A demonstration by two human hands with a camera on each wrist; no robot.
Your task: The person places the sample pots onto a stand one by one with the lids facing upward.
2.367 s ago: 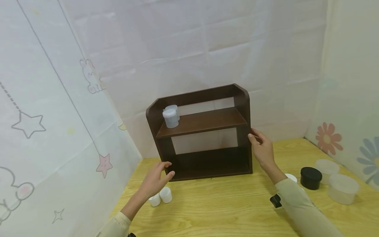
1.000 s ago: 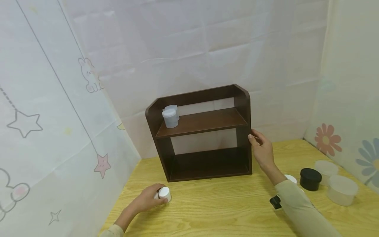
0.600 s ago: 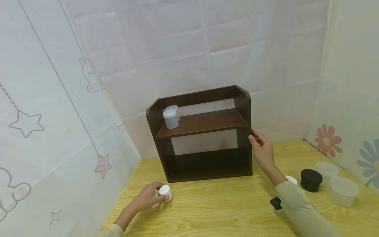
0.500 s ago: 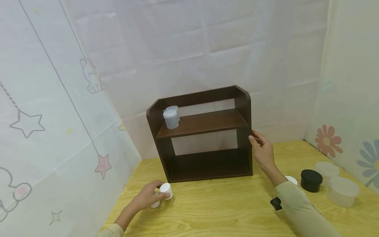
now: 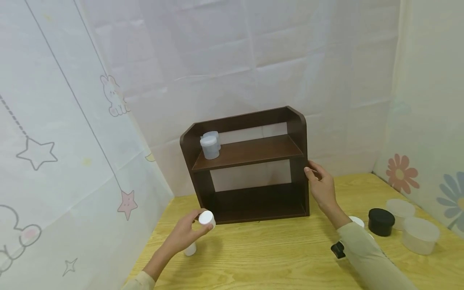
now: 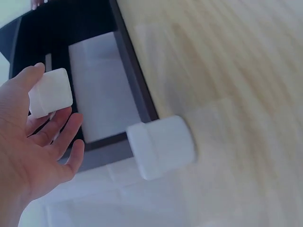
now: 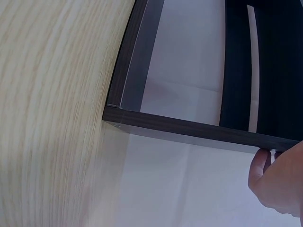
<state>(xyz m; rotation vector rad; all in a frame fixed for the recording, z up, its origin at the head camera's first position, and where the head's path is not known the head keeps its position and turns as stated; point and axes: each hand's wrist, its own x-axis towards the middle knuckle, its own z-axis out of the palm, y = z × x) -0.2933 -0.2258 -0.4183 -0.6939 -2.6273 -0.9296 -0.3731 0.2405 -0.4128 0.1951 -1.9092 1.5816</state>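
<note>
My left hand (image 5: 181, 233) pinches a small white lidded jar (image 5: 206, 218) between thumb and fingers, held up above the table in front of the shelf's lower left corner. Below that hand, a second white jar (image 6: 163, 146) stands on the table, partly covered by the hand in the head view. My right hand (image 5: 322, 188) rests against the outer right side of the dark brown two-tier shelf (image 5: 250, 150), thumb near its front edge. On the upper tier, at the left, stand a translucent lidded jar (image 5: 210, 148) and another jar (image 5: 216, 136) behind it.
To the right on the wooden table (image 5: 253, 257) are a black round container (image 5: 381, 222), two frosted round containers (image 5: 420, 235) and a white lid (image 5: 357, 221) partly behind the right sleeve. Patterned sheets (image 5: 145, 225) hang at the left, back and right.
My left hand has left the shelf's lower left side, gone down to the two white jars, taken hold of one and lifted it toward the shelf. The right hand stays on the shelf's side.
</note>
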